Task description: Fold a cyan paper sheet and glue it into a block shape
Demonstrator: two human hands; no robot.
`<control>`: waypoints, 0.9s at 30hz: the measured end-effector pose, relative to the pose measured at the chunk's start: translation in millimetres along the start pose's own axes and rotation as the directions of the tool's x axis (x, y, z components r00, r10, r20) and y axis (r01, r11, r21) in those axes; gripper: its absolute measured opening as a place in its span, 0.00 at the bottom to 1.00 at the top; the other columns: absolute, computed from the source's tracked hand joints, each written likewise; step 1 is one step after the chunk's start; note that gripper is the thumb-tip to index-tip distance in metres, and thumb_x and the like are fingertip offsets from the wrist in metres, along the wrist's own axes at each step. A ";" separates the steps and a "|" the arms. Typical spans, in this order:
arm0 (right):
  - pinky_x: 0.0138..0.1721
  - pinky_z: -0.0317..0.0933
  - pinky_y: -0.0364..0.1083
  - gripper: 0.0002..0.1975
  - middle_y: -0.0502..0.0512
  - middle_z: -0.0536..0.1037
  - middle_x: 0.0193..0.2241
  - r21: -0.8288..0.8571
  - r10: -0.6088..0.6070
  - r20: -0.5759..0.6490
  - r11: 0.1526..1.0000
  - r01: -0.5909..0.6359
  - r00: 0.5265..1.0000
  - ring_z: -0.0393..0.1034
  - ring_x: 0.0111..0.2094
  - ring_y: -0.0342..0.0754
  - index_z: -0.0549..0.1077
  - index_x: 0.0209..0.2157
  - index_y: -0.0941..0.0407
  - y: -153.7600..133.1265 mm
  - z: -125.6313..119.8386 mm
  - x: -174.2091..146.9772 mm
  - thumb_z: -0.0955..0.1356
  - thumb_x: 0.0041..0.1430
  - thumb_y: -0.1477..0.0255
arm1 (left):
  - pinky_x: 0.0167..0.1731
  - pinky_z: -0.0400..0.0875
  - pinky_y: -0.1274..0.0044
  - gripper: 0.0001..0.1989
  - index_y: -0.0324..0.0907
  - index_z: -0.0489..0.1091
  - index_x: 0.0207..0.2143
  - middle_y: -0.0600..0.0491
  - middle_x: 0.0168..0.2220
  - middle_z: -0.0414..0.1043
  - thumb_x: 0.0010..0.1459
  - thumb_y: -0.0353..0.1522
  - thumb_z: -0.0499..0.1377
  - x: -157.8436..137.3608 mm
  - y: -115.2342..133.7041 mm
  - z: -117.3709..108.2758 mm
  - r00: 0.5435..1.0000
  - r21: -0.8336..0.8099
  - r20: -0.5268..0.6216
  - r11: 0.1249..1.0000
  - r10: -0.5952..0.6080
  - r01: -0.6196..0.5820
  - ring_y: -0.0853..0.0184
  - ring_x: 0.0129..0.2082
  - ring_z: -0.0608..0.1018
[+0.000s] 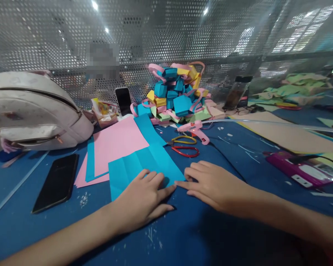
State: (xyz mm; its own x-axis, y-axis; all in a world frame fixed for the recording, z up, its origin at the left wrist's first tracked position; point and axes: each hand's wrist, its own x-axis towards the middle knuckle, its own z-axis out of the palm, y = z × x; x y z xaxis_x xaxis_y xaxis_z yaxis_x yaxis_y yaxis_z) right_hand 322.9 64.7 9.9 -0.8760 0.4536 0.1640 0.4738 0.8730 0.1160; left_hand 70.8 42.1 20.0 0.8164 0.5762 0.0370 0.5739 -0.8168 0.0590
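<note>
A sheet of blue paper (140, 162) with crease lines lies in front of me, its near edge folded or pressed under my hands. My left hand (144, 197) rests on that edge, index finger and thumb stretched out, the other fingers loosely bent. From the right, my right hand (210, 183) touches the paper's near right corner with its extended index fingertip; its other fingers are partly curled. Both index fingertips nearly meet there. Neither hand grasps anything. Scissors (184, 146) with a yellow and a red handle lie just beyond the paper, beside a pink glue gun (195, 131).
Pink sheets (119, 144) and a black phone (55, 183) lie left, near a white backpack (39, 111). Folded paper boxes (180, 96) pile up behind. A purple power strip (299, 170), a bottle (237, 92) and beige sheets (282, 131) are right. A perforated metal screen (166, 33) closes the back.
</note>
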 end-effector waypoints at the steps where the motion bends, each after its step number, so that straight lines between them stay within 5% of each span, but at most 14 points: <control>1: 0.35 0.50 0.48 0.14 0.54 0.72 0.36 0.010 -0.005 0.005 1.000 0.005 1.000 0.60 0.35 0.51 0.72 0.52 0.51 0.3 0.3 0.2 0.62 0.69 0.67 | 0.42 0.62 0.66 0.24 0.45 0.63 0.60 0.47 0.41 0.67 0.68 0.45 0.47 -2.5 1.3 -1.0 1.000 -0.036 -0.002 0.999 -0.015 0.015 0.58 0.40 0.70; 12: 0.34 0.49 0.48 0.15 0.53 0.72 0.36 0.108 -0.043 0.032 0.993 0.039 0.999 0.60 0.35 0.50 0.70 0.54 0.51 -1.7 -0.4 4.2 0.60 0.70 0.67 | 0.49 0.68 0.61 0.20 0.46 0.64 0.59 0.49 0.56 0.68 0.69 0.40 0.50 -51.7 16.3 -9.8 0.983 -0.039 0.041 0.982 -0.181 0.183 0.55 0.50 0.71; 18: 0.34 0.50 0.48 0.15 0.54 0.73 0.35 0.114 -0.050 0.025 0.992 0.046 0.998 0.61 0.35 0.51 0.72 0.53 0.51 -4.3 1.4 7.7 0.61 0.69 0.67 | 0.61 0.62 0.62 0.25 0.40 0.56 0.65 0.48 0.65 0.59 0.69 0.38 0.51 -60.9 13.2 -1.2 0.997 -0.057 0.012 0.996 -0.074 0.075 0.58 0.62 0.66; 27: 0.36 0.55 0.49 0.17 0.55 0.74 0.34 0.151 0.103 0.091 0.982 -0.116 0.991 0.63 0.35 0.52 0.75 0.50 0.48 -0.7 -11.6 -2.5 0.59 0.69 0.71 | 0.57 0.66 0.73 0.29 0.37 0.62 0.61 0.48 0.61 0.63 0.65 0.46 0.55 -85.5 18.5 -6.7 0.998 0.184 -0.062 0.983 0.033 -0.021 0.60 0.58 0.71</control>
State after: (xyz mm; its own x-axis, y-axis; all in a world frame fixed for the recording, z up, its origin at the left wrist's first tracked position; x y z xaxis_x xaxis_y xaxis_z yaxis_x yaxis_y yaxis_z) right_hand 325.8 60.8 20.8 -0.8271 0.5555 0.0852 0.5530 0.8315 -0.0529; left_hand 11.2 -22.1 24.6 0.8294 0.5495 0.1007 0.5585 -0.8198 -0.1265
